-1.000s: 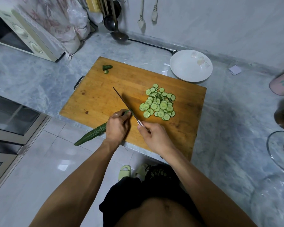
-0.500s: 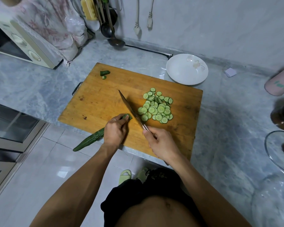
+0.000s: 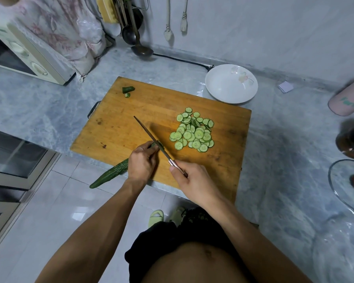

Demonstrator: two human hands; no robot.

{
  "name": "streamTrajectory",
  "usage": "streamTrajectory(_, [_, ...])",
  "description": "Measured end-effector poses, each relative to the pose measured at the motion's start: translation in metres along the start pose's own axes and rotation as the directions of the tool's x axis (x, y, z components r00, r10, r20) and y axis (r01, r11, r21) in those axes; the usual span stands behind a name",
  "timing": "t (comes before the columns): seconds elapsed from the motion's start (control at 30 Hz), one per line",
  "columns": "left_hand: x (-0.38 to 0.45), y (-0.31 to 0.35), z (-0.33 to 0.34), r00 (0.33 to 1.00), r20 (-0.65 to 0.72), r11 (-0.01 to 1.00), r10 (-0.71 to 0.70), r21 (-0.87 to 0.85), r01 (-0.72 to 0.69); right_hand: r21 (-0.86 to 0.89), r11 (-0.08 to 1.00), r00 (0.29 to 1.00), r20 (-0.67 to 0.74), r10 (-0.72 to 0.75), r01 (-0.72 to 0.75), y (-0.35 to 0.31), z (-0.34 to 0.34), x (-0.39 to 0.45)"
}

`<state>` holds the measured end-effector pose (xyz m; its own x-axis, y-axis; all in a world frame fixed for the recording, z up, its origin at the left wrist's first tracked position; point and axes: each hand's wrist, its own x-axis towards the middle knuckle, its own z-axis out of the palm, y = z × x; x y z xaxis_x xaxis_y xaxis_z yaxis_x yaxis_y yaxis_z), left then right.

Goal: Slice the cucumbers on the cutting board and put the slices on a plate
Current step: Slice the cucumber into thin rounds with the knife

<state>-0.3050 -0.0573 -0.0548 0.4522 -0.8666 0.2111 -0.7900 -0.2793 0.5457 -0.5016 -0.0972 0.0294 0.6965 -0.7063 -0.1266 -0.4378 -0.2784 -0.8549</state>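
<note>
Knife (image 3: 149, 135) tipped back down onto cucumber (image 3: 110, 174), left hand (image 3: 142, 164) fingers holding cucumber, right hand (image 3: 192, 178) gripping knife, white plate (image 3: 231, 83) bare.

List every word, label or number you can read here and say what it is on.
Pink canister at the right edge: green lettering, cut off by the frame and too blurred to read.
Microwave dial markings: too small to read.
No other text shows.

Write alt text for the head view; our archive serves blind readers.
A person slices a cucumber on a wooden cutting board: left hand steadies it, right hand grips a knife. A pile of slices lies beside the blade; a white plate waits empty behind.
</note>
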Motion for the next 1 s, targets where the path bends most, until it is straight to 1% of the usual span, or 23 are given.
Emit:
streamTrajectory(0.13, [0.001,-0.002,0.0,1.0,0.011,1.0,0.001,0.013,-0.001,-0.014,1.0,1.0,0.003,0.015,-0.015,0.0,0.005,0.006])
streamTrajectory(0.27, [0.0,-0.001,0.002,1.0,-0.014,1.0,0.02,0.018,-0.02,0.034,0.999,0.999,-0.01,0.033,-0.033,0.006,0.008,0.016])
streamTrajectory(0.4, [0.0,0.001,0.002,0.999,-0.034,1.0,0.007,0.015,-0.007,0.064,0.996,0.998,-0.02,0.067,-0.065,0.012,0.007,0.02])
streamTrajectory(0.6, [0.002,0.003,0.0,0.999,-0.038,0.999,-0.033,-0.02,0.033,0.241,0.952,0.975,-0.069,0.209,-0.187,0.015,0.006,0.018])
streamTrajectory(0.67, [0.002,0.002,0.0,0.999,-0.034,0.999,-0.041,-0.02,0.041,0.213,0.963,0.98,-0.074,0.183,-0.164,0.017,0.001,0.016])
streamTrajectory(0.8, [0.001,-0.001,0.0,0.999,-0.035,1.0,-0.007,-0.003,0.006,0.15,0.983,0.992,-0.062,0.114,-0.103,0.019,-0.01,0.009])
streamTrajectory(0.87, [0.002,-0.002,0.0,0.999,-0.044,1.0,0.01,-0.003,-0.01,0.094,0.994,0.997,-0.054,0.062,-0.057,0.015,-0.01,0.006])
streamTrajectory(1.0, [0.002,-0.006,0.001,1.0,-0.025,1.0,0.017,0.006,-0.017,0.026,1.0,1.0,-0.023,0.007,-0.007,0.006,-0.005,0.001])
